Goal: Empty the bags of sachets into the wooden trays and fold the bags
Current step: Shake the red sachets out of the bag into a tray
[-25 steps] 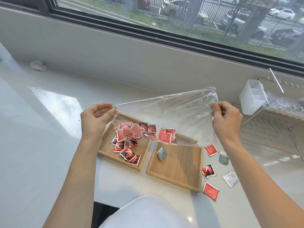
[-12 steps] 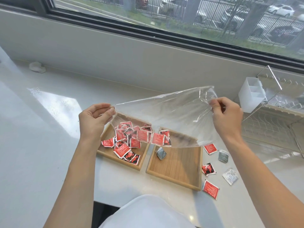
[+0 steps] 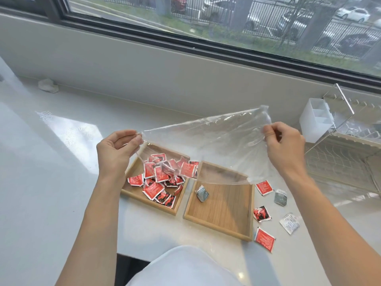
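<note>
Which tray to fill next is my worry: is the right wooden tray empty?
No, one grey sachet lies in the right wooden tray, near its left rim.

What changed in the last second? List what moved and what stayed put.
More red sachets slid out of the clear plastic bag into the left wooden tray; a few remain at the bag's lower edge. Nothing was taken or released: the left hand and right hand still pinch the bag's corners. The right wooden tray, its grey sachet and the loose sachets beside it stayed put.
</note>
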